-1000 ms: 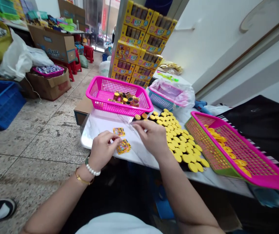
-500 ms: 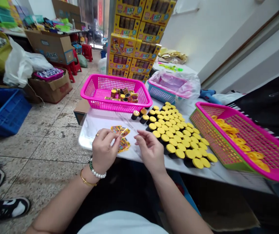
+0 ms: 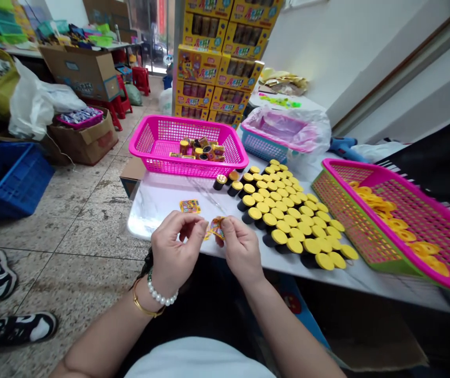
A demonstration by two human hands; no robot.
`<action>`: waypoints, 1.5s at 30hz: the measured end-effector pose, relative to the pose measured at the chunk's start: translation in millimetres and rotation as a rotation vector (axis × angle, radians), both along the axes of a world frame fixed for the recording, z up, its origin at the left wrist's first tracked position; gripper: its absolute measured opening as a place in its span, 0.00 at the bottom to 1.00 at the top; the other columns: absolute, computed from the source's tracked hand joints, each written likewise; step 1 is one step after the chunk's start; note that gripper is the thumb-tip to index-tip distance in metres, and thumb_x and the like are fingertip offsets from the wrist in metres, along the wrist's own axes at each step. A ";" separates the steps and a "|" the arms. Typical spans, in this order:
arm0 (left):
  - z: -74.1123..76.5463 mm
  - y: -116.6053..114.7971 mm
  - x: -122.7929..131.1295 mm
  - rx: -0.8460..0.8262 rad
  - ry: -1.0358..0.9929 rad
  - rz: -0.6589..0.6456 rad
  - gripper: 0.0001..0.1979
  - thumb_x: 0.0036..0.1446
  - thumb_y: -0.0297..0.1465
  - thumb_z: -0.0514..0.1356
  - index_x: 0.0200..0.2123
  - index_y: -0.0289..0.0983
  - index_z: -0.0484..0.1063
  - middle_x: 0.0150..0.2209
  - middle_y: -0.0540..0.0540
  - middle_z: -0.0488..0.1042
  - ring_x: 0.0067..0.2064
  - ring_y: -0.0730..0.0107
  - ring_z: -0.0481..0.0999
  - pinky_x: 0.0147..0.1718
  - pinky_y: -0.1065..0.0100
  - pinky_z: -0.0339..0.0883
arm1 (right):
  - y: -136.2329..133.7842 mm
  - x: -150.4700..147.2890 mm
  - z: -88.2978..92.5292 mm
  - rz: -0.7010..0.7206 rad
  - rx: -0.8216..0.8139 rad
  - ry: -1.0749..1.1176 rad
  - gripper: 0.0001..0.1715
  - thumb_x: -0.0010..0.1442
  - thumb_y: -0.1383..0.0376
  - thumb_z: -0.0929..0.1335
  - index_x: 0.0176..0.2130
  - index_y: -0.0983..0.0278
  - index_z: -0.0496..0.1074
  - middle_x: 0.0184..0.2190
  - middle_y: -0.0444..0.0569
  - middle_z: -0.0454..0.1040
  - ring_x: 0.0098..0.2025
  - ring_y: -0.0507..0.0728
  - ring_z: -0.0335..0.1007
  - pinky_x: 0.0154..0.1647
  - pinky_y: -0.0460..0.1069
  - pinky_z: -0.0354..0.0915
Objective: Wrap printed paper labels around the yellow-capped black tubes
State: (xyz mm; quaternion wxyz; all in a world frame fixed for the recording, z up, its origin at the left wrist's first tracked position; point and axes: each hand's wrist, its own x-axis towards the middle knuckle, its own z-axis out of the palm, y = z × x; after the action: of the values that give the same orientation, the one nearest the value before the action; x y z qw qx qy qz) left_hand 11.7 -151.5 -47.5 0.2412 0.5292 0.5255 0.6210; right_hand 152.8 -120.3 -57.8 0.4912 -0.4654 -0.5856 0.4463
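My right hand [image 3: 242, 247] grips a small orange-yellow printed label [image 3: 217, 227] between thumb and fingers, above the table's front edge. The label looks bent, and part of it is hidden by the thumb. My left hand [image 3: 179, 241] is closed in a pinch at the label's left edge, where a thin yellow strip shows by the fingertips. More printed labels [image 3: 190, 206] lie on the white table [image 3: 157, 197] just beyond my left hand. To the right of my hands stand many black cups with yellow lids [image 3: 288, 212], packed close together.
Behind the labels sits a pink basket [image 3: 146, 164] holding small printed cylinders [image 3: 205, 151]. A pink-and-green basket [image 3: 351, 239] with yellow rings [image 3: 398, 224] stands at right. Yellow boxes [image 3: 219, 68] are stacked behind. Another person's shoes [image 3: 23, 328] show at lower left.
Labels that lay nearer my hands have left the table, and a label is now in my right hand. My hands have come closer together. The view has shifted slightly.
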 end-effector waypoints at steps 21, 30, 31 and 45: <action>-5.1 0.6 -4.2 0.207 0.240 0.107 0.04 0.57 0.27 0.67 0.30 0.38 0.76 0.29 0.50 0.77 0.30 0.73 0.73 0.32 0.71 0.69 | 1.1 -10.1 -4.7 -0.060 0.480 -0.365 0.18 0.70 0.64 0.64 0.27 0.62 0.67 0.22 0.41 0.65 0.24 0.50 0.60 0.27 0.46 0.56; -13.7 2.0 -14.0 0.007 0.101 0.074 0.03 0.54 0.29 0.68 0.33 0.38 0.77 0.27 0.52 0.76 0.28 0.75 0.71 0.31 0.71 0.67 | 4.2 -15.9 -6.0 -0.051 0.606 -0.511 0.17 0.70 0.67 0.64 0.28 0.62 0.67 0.22 0.41 0.65 0.24 0.50 0.61 0.27 0.46 0.57; -12.5 2.6 -15.2 -0.015 0.081 0.052 0.02 0.54 0.28 0.68 0.31 0.38 0.77 0.27 0.52 0.76 0.28 0.75 0.70 0.31 0.71 0.67 | 4.6 -16.5 -6.3 -0.055 0.619 -0.520 0.17 0.70 0.67 0.64 0.28 0.62 0.66 0.22 0.42 0.65 0.24 0.50 0.61 0.27 0.46 0.57; -9.3 10.6 -17.4 -0.258 -0.362 -0.106 0.12 0.45 0.32 0.72 0.32 0.36 0.74 0.30 0.49 0.74 0.30 0.73 0.70 0.31 0.70 0.66 | 5.9 -18.6 -5.7 -0.072 0.731 -0.452 0.10 0.68 0.68 0.66 0.33 0.62 0.69 0.25 0.44 0.69 0.28 0.52 0.66 0.30 0.48 0.61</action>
State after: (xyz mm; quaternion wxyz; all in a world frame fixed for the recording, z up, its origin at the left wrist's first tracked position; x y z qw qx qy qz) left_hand -5.8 -140.9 -56.8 0.4297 0.4005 0.5202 0.6200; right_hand 134.2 -114.4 -63.5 0.4984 -0.3670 -0.7814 0.0791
